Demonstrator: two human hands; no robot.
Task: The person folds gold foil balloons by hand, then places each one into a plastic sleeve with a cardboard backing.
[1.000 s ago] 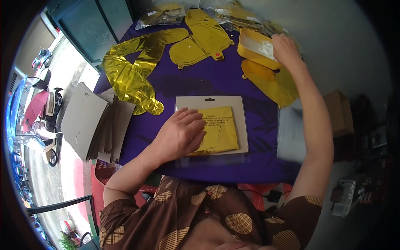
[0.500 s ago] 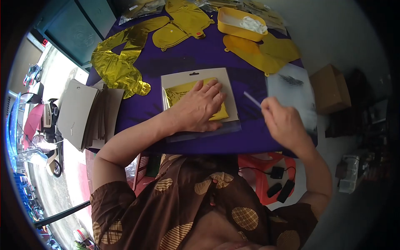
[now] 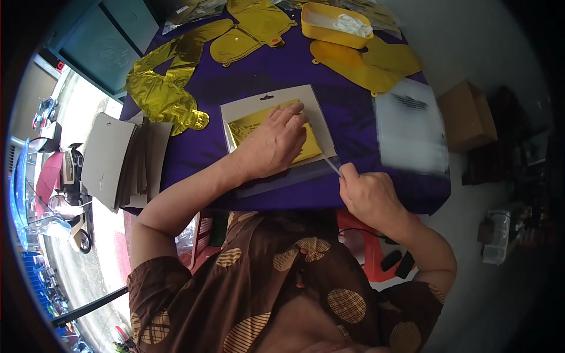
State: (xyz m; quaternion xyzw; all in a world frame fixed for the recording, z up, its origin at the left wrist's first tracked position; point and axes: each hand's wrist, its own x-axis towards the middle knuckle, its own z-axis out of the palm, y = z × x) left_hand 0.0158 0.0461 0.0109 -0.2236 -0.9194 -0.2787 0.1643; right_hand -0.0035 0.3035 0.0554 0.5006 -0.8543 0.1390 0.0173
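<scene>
The right hand (image 3: 369,197) pinches a pale strip (image 3: 332,166) pointing to eleven o'clock, towards the gold packet (image 3: 311,147) under the flattened, ungrasping left hand (image 3: 275,141).

Open purple cloth (image 3: 353,123), tub (image 3: 331,36) blocking beyond; cards (image 3: 106,159) left

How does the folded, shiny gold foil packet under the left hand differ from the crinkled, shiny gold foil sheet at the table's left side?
The folded, shiny gold foil packet is compact; the crinkled, shiny gold foil sheet is spread into a long, irregular shape. The packet lies over pale card, while the sheet lies on purple cloth. The left hand partly covers the packet; no hand touches the sheet. Both look gold and reflective.
</scene>
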